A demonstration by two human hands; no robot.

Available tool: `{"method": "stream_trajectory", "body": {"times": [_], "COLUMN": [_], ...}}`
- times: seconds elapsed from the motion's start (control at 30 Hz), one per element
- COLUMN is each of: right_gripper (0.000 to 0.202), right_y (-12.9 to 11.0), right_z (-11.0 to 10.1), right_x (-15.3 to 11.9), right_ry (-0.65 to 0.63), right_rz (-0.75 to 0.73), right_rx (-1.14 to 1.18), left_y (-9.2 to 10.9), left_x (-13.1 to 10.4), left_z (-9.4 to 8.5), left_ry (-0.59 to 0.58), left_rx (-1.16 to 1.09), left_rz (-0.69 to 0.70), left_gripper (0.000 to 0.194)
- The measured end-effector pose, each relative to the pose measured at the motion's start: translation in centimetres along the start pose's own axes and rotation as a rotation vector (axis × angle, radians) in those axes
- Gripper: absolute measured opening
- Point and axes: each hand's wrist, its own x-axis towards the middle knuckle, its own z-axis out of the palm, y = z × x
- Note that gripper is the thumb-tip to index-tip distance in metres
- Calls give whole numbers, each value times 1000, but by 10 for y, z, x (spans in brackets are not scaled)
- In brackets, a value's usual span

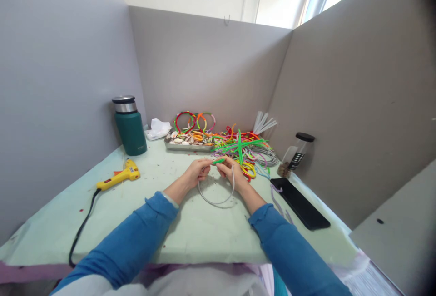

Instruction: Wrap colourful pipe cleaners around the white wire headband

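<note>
A thin grey wire hoop (218, 204) hangs between my two hands over the table. Bright green pipe cleaner (219, 161) covers a short stretch at the top of it. My left hand (198, 170) is closed, pinching the hoop at the left end of the green part. On the other side, the fingers of my right hand (232, 171) are closed on the green part and the wire. Just beyond my right hand lies a tangled pile of coloured pipe cleaners (231, 143), with a coil of grey wire (267, 156) at its right.
A metal tray (189, 147) of shells stands at the back, colourful wrapped hoops (185, 122) behind it. A yellow glue gun (119, 176) and green bottle (131, 132) are left. White sticks (263, 123), a jar (297, 154) and a flat black object (301, 204) are right. Grey partitions enclose the table.
</note>
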Motion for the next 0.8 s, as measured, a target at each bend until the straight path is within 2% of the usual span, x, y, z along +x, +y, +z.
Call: {"method": "stream_trajectory", "body": {"times": [0.33, 0.8], "right_gripper": [23, 25], "right_y": [4, 2], "right_z": [0, -1], "right_x": [-1, 1], "right_ry": [-4, 12], "right_rz": [-9, 18], "right_rx": [-3, 3], "left_y": [-3, -2], "left_x": [3, -1], "left_z": [-4, 3], "left_ry": [-16, 37], "left_rx": [-66, 33], "left_rz": [-43, 46], "left_gripper": [25, 32]}}
